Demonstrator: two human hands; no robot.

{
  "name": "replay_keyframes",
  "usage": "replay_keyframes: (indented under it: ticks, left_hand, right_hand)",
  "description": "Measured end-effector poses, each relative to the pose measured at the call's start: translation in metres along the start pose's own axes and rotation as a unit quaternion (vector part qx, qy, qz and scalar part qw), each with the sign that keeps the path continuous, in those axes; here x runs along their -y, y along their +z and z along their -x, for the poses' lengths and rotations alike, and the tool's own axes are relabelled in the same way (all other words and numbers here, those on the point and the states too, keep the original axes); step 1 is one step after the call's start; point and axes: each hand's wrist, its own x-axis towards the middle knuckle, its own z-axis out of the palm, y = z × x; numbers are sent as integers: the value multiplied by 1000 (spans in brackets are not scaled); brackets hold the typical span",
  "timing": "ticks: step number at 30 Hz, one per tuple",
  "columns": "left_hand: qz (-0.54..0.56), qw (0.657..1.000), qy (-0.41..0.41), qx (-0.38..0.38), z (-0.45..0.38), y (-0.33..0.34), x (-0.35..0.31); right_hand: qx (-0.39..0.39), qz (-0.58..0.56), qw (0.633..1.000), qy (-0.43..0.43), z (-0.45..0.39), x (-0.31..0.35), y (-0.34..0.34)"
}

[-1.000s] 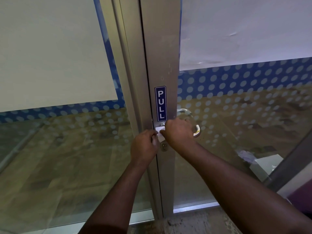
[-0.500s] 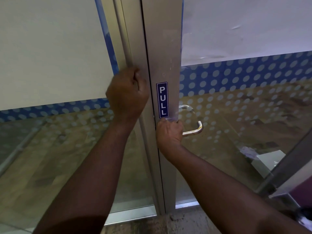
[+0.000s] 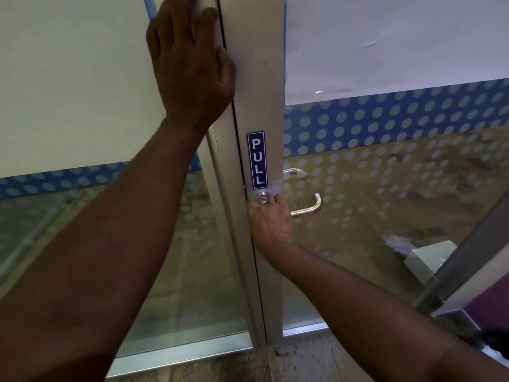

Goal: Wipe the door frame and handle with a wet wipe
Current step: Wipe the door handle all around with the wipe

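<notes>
The grey metal door frame (image 3: 259, 78) runs up the middle, with a blue PULL sticker (image 3: 256, 160) on it. A curved steel handle (image 3: 311, 208) sticks out to the right, just below the sticker. My right hand (image 3: 271, 224) is curled at the handle's base, by a round metal fitting (image 3: 261, 198). It holds a pale wet wipe (image 3: 275, 188), of which only an edge shows above the fingers. High on the frame's left edge, my left hand (image 3: 190, 59) presses flat with the fingers spread. I see nothing in that hand.
Glass panels with white film and a blue dotted band flank the frame. Behind the right glass (image 3: 385, 161) a pale box (image 3: 424, 260) and crumpled paper lie on the floor. A slanted metal post (image 3: 468, 260) stands at the right. A rough concrete threshold (image 3: 289, 359) lies below.
My left hand left the handle area, climbed the frame's left edge and opened flat against it. The right hand stayed at the handle base with the wipe.
</notes>
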Motion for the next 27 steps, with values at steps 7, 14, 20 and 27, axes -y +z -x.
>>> replay_keyframes:
  ticks: [7, 14, 20, 27]
  left_hand:
    - [16, 998, -25, -55, -21, 15, 2]
    - [-9, 975, 33, -218, -25, 34, -2]
    - [-22, 968, 50, -244, -24, 41, 2]
    - [-1, 976, 10, -217, -23, 39, 0]
  right_hand:
    - [-8, -125, 980, 156, -11, -1, -2]
    - [-33, -231, 922, 309, -13, 5, 4]
    - [-47, -183, 941, 281, -13, 6, 1]
    - [-73, -198, 925, 317, -17, 2, 0]
